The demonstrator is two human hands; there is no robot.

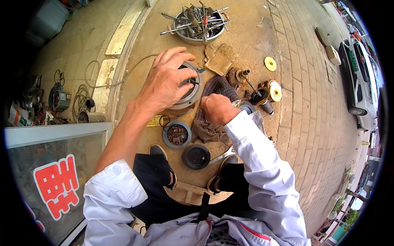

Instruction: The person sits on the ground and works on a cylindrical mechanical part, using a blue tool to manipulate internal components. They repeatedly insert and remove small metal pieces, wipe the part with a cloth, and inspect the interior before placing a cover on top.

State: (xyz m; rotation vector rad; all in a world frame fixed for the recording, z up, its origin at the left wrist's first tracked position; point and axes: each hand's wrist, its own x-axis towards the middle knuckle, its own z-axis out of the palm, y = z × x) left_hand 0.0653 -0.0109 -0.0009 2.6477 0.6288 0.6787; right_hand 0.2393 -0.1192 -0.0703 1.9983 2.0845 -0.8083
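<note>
My left hand (pixel 166 80) is over a round grey metal housing (pixel 189 97), fingers curled and the upper ones apart. A thin dark piece shows between its thumb and forefinger; its kind is too small to make out. My right hand (pixel 219 109) is closed in a fist just right of the housing, above a dark crumpled cloth (pixel 207 130). Whatever its fingers hold, if anything, is hidden. Below the housing is a blue-grey round dish (pixel 177 135) of small rusty hardware. Nearer my feet lies a black round part (pixel 196 157), with a wrench (pixel 223 156) beside it.
A metal basin (pixel 201 40) heaped with tools stands at the far side. Dirty work gloves (pixel 220 59), greasy machine parts (pixel 259 95) and yellowish discs (pixel 270 63) lie to the right. A glass-panelled door (pixel 57 135) is at left, a white car (pixel 361 78) at far right.
</note>
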